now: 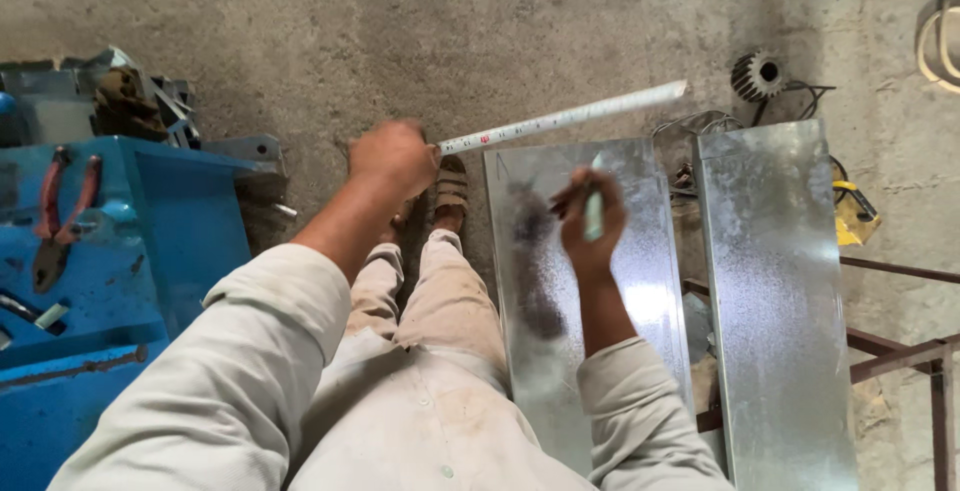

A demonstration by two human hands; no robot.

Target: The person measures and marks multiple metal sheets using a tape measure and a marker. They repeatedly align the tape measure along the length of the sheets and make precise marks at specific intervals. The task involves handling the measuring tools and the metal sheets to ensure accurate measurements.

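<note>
My left hand (393, 156) grips a tape measure whose pale blade (565, 117) sticks out to the right, over the top edge of a galvanised metal sheet (650, 281). My right hand (592, 219) holds a light-coloured marker (595, 209) upright above that sheet, near its upper part. The sheet shows a dark reflection of my arm. A second galvanised sheet (775, 291) lies parallel to its right.
A blue metal machine (130, 281) stands at the left with red-handled pliers (60, 216) on it. Rusty steel bars (900, 351) support the sheets at right. A black toothed wheel (757, 74), cables and a yellow tool (850, 213) lie on the concrete floor.
</note>
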